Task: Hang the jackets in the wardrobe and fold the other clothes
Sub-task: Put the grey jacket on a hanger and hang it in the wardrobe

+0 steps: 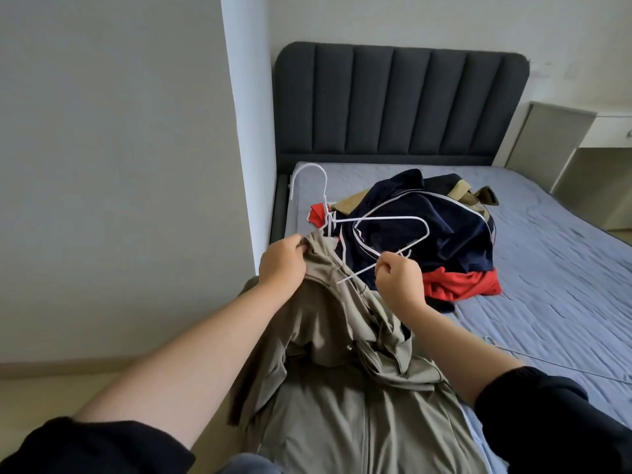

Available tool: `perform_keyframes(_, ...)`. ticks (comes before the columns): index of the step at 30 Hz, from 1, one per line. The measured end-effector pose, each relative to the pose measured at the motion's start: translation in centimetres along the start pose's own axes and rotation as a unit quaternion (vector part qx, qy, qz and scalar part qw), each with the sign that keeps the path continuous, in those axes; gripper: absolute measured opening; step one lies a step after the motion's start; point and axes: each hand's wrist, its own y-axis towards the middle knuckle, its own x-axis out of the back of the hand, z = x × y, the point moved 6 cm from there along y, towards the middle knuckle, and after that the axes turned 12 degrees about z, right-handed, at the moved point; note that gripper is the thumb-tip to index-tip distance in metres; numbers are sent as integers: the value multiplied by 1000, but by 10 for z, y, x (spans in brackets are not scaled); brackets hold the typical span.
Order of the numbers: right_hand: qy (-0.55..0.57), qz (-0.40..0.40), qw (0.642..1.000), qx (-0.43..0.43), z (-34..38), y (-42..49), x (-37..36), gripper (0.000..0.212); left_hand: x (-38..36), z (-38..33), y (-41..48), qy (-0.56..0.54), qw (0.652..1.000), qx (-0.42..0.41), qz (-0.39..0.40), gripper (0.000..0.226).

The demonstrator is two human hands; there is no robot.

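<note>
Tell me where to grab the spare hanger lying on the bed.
Pinch the hanger at its hook end, from above. It lies flat on the bed, so a top pinch suits the thin wire. The hook end is nearest, and the far part runs out of frame.

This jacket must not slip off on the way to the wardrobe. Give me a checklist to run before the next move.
1. Left hand grips the khaki jacket at its top edge: ok.
2. Right hand pinches the white hanger by its wire: ok.
3. Hanger seated inside both jacket shoulders: not ok; its right arm is bare, outside the fabric.
4. Hook free and pointing up: ok.
5. Hanger clear of the clothes pile behind it: cannot tell.
6. Wardrobe rail in sight: not ok; it is out of view.
</note>
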Motion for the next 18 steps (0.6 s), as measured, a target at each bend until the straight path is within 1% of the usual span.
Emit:
perform_keyframes(2,-30,64,995,-72,-31,-4,-21,22,-2,2,-1,-19,1000,-10,7,37)
perform_keyframes(3,-27,87,990,-103,-43,-4,-30,25,-4,1,-2,-28,999,-20,14,35)
perform_keyframes(5,15,115,984,-135,-58,-3,-43,30,-6,0,-4,-46,998,-43,28,26)
perform_keyframes(7,54,138,980,-134,-61,0,-52,27,-7,-2,-4,-64,995,-59,40,19)
perform_keyframes(9,90,156,975,-134,-58,2,-60,27,-7,-2,-4,-86,993,-67,44,18)
perform_keyframes(10,109,164,971,-134,-56,2,-64,24,-7,-2,-4,-98,992,-69,44,18)
perform_keyframes(12,107,188,967,-131,-51,1,-72,11,-7,0,-4,-119,990,-68,43,18)
perform_keyframes(13,86,198,968,-130,-50,0,-75,10,-7,2,-4,-128,988,-68,45,19)
perform_keyframes(14,68,199,969,-130,-49,1,-76,12,-8,3,-4,-132,988,-68,46,21)
perform_keyframes(16,54,172,974,-138,-51,1,-72,16,-6,8,-5,-125,989,-69,45,26)
perform_keyframes(18,59,140,978,-144,-54,2,-66,16,-3,16,-4,-105,992,-59,38,24)
